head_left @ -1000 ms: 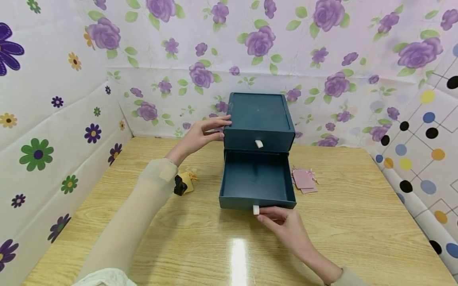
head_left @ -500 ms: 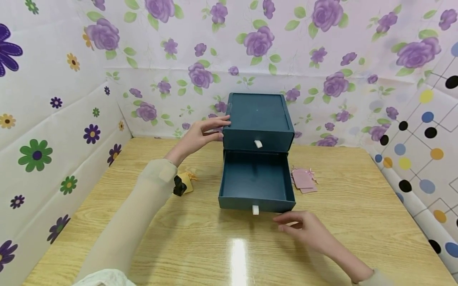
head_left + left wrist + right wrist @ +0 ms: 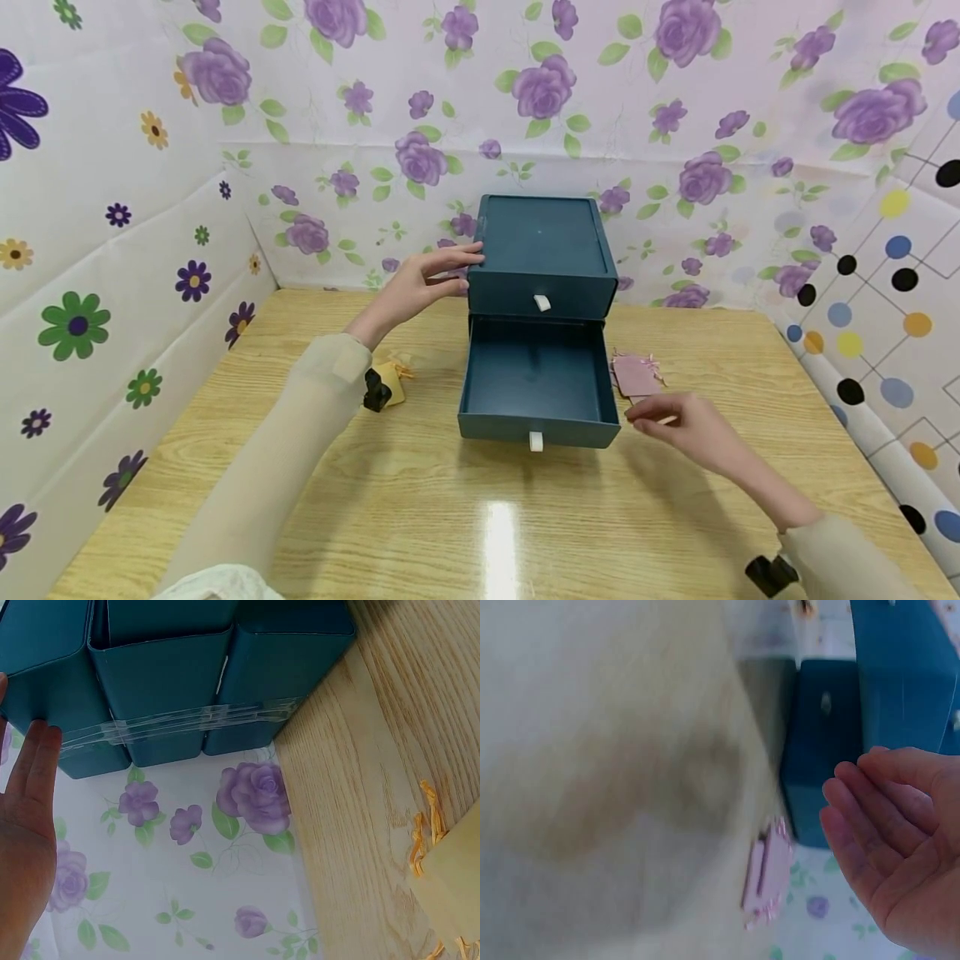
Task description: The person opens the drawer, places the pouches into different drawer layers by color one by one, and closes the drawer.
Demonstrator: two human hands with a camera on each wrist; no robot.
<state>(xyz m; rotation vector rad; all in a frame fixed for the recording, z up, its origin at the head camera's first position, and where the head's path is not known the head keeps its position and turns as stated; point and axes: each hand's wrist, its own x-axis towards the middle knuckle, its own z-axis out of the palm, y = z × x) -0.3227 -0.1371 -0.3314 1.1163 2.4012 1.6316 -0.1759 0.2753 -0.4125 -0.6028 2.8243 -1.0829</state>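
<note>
Our left hand [image 3: 408, 290] rests open-fingered against the drawer unit [image 3: 543, 233] near the desk's [image 3: 420, 500] back edge; our right hand [image 3: 693, 429], loosely curved, empty, hovers near pink pouches [image 3: 635, 375].

This looks like a curtained work booth, a table-top recording corner set up inside some room whose walls are hidden. Beyond the left grip [image 3: 416, 287] and the right grip [image 3: 690, 429] hangs a purple-rose cloth [image 3: 480, 100], crossed by a straight crease. A daisy-print cloth [image 3: 135, 225] closes the side left of the left grip, and a dotted cloth [image 3: 911, 250] with thin linking lines closes the side right of the right grip. Beneath both grips lies a wood-grain counter [image 3: 382, 508], glossy enough to mirror a bright light [image 3: 500, 550] nearer the wearer. Small black devices [image 3: 377, 390] at the sleeves suit a recording set.
</note>
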